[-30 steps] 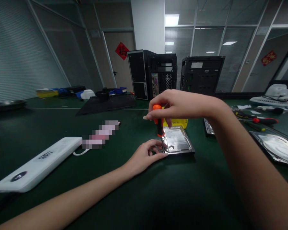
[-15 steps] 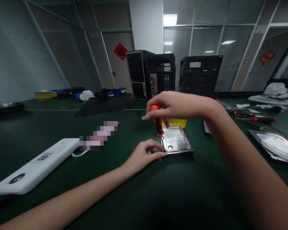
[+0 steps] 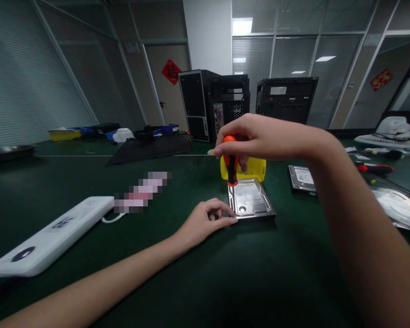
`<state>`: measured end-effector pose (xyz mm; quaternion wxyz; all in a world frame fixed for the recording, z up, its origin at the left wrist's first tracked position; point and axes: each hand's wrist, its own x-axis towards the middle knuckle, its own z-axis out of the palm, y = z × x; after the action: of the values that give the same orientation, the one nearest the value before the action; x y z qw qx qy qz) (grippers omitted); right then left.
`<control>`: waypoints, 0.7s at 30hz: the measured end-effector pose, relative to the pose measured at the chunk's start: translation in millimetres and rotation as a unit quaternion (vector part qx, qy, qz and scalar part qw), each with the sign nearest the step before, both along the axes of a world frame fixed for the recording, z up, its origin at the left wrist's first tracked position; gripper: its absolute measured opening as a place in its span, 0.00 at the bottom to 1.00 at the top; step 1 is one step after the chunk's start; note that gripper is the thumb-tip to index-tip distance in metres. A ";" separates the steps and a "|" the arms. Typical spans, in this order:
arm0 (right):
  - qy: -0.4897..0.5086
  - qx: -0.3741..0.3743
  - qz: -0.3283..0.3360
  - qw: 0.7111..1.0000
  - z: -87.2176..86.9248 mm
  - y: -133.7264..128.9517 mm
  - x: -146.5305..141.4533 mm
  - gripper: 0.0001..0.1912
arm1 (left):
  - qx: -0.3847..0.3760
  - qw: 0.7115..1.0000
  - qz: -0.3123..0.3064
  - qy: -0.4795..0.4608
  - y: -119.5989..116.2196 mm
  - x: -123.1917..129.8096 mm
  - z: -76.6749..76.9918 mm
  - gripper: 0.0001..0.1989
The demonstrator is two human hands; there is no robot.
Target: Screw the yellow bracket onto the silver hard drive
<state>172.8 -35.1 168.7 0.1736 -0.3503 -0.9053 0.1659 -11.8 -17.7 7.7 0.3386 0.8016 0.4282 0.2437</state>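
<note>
A silver hard drive (image 3: 250,200) lies flat on the dark green table in front of me. My left hand (image 3: 210,217) grips its near left corner between thumb and fingers. Above the drive's far left part, my right hand (image 3: 239,143) is wrapped round the handle of an orange and black screwdriver (image 3: 232,169), held upright with its tip end down. The tip itself is too small to make out, so I cannot tell whether it touches the drive. A yellow object (image 3: 256,168) stands just behind the drive, partly covered by my right hand.
A second hard drive (image 3: 302,179) lies to the right, partly behind my forearm, with another silver drive (image 3: 401,207) farther right. A white power bank (image 3: 54,234) with a cable lies left. Black computer cases (image 3: 194,105) stand at the back; tools (image 3: 376,168) lie far right.
My right hand and the screwdriver have moved up and slightly right, from the drive's left edge to above its far left part. My left hand has stayed on the corner.
</note>
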 end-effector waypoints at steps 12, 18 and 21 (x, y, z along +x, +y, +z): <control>-0.002 -0.007 -0.107 0.994 5.9 7.1 37.0 0.16 | 0.016 1.000 -0.003 -0.015 6.9 -2.0 13.3 0.16; -0.017 -0.043 -0.214 0.976 -2.0 26.0 71.6 0.19 | 0.453 0.869 -0.027 0.197 73.4 27.8 51.8 0.10; -0.044 -0.061 -0.255 0.964 -4.7 28.0 77.9 0.20 | 0.562 0.745 -0.123 0.339 110.2 48.6 54.7 0.09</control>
<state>250.7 -7.1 163.9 0.1486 -0.5863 -0.7810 0.1556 36.9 92.5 62.4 -0.3135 0.9222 0.1984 0.1087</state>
